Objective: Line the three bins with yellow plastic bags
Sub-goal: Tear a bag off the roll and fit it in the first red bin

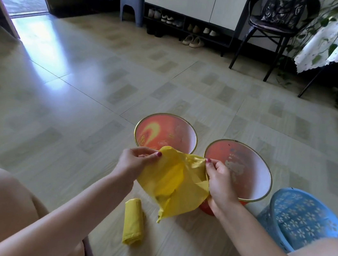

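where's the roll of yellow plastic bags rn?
Head view: the roll of yellow plastic bags lies on the tiled floor, bottom centre, below the left hand and the opened yellow bag.

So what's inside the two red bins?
No bag lines either red bin; only their printed inner walls show. Their bottoms are hidden behind the yellow bag that both hands hold.

Head view, forward-down, close over hands (177, 172), floor beyond

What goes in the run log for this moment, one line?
step: opening bag | left hand and right hand: pinch yellow bag | orange bins, blue bin: unlined | bag roll: on floor
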